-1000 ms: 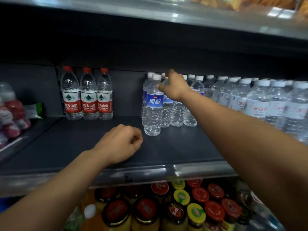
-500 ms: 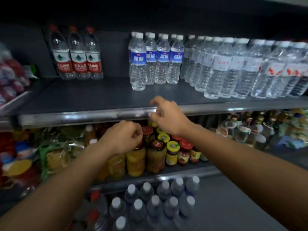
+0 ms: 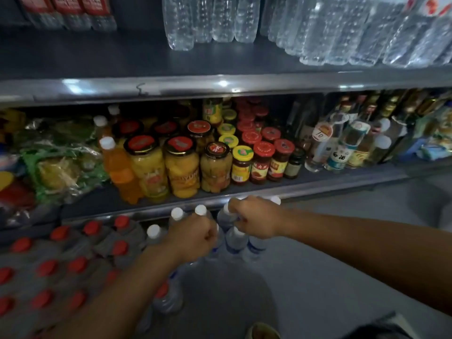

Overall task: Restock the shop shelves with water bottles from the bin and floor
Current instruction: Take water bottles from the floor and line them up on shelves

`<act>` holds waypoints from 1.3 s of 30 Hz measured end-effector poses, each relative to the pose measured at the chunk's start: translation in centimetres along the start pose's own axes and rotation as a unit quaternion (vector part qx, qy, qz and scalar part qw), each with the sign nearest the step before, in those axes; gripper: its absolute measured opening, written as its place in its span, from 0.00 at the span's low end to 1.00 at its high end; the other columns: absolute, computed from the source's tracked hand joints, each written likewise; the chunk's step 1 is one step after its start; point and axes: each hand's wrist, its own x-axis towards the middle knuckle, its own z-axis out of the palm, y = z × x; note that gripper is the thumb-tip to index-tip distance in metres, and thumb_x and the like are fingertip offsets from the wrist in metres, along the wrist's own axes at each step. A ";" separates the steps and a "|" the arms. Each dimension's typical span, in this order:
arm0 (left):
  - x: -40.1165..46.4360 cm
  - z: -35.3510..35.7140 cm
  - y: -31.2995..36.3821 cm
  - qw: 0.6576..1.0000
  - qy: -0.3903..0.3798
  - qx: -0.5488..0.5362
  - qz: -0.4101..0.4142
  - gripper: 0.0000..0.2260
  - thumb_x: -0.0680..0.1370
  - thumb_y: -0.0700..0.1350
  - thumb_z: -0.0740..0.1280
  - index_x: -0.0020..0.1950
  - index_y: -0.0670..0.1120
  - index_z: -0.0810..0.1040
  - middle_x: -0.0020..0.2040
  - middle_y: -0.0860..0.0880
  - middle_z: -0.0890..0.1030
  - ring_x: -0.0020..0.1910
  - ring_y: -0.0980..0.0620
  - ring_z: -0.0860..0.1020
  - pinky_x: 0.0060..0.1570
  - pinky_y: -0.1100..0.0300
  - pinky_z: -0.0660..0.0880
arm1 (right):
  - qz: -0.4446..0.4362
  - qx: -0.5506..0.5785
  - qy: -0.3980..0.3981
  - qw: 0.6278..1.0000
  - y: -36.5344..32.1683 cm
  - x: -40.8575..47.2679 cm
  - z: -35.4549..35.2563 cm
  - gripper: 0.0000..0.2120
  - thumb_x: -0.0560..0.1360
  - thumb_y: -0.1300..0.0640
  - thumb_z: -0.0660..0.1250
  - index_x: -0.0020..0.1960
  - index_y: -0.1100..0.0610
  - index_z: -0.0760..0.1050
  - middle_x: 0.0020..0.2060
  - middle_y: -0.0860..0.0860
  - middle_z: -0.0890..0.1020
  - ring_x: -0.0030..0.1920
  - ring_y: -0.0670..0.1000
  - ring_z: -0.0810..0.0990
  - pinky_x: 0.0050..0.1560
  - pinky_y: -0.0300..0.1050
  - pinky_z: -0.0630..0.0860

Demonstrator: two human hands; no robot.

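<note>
A cluster of white-capped water bottles stands on the floor below the lowest shelf edge. My right hand grips the neck of one of these bottles, fingers curled round its cap. Just to the left, my left hand hangs as a fist over the same cluster; no bottle shows inside it. At the top of the view is the upper shelf, where clear water bottles stand in the middle and to the right and red-labelled bottles at the left.
Packs of red-capped bottles fill the floor at the left. The middle shelf holds fruit jars, sauce jars, an orange drink, liquor bottles and green snack bags. Grey floor lies to the right.
The view dropped from the upper shelf to the floor. Both hands came down from the shelf edge to the white-capped bottles, and my right hand took hold of one.
</note>
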 end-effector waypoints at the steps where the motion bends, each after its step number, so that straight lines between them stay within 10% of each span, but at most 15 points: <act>1: 0.5 1.3 0.0 1.000 -0.012 -0.007 0.002 0.06 0.77 0.46 0.63 0.44 0.47 0.77 0.43 0.49 0.79 0.44 0.47 0.78 0.45 0.50 0.76 | -0.002 0.001 -0.017 1.000 0.6 0.0 1.1 0.08 0.76 0.56 0.62 0.53 0.58 0.68 0.50 0.59 0.77 0.50 0.60 0.75 0.45 0.50 0.72; 14: 1.7 12.1 -0.9 0.981 -0.192 -0.009 -0.038 0.07 0.78 0.49 0.64 0.53 0.49 0.78 0.52 0.49 0.79 0.51 0.50 0.77 0.52 0.56 0.74 | 0.013 0.089 -0.090 0.992 3.2 -1.7 12.4 0.16 0.76 0.54 0.65 0.61 0.59 0.70 0.50 0.57 0.79 0.53 0.56 0.77 0.44 0.41 0.64; 23: 2.5 12.6 -1.8 0.981 -0.191 -0.014 -0.039 0.07 0.78 0.49 0.64 0.52 0.49 0.78 0.53 0.49 0.79 0.53 0.50 0.77 0.55 0.54 0.74 | 0.057 0.111 0.142 0.982 4.0 0.2 10.1 0.19 0.73 0.53 0.67 0.57 0.57 0.62 0.38 0.50 0.71 0.41 0.60 0.78 0.35 0.49 0.71; 29: 2.4 12.3 -2.4 0.982 -0.183 -0.012 -0.051 0.07 0.78 0.50 0.63 0.52 0.51 0.78 0.53 0.50 0.79 0.52 0.50 0.77 0.54 0.53 0.75 | 0.083 0.060 0.107 0.989 4.3 2.9 10.3 0.27 0.74 0.46 0.67 0.66 0.54 0.60 0.53 0.58 0.78 0.51 0.63 0.78 0.42 0.52 0.75; 39: 2.3 10.9 -2.4 0.987 -0.156 -0.032 -0.032 0.04 0.78 0.48 0.64 0.43 0.51 0.75 0.45 0.51 0.79 0.47 0.50 0.78 0.50 0.52 0.77 | 0.048 -0.013 0.064 0.997 4.3 3.7 9.6 0.17 0.75 0.56 0.64 0.61 0.62 0.66 0.48 0.61 0.79 0.47 0.63 0.79 0.36 0.48 0.66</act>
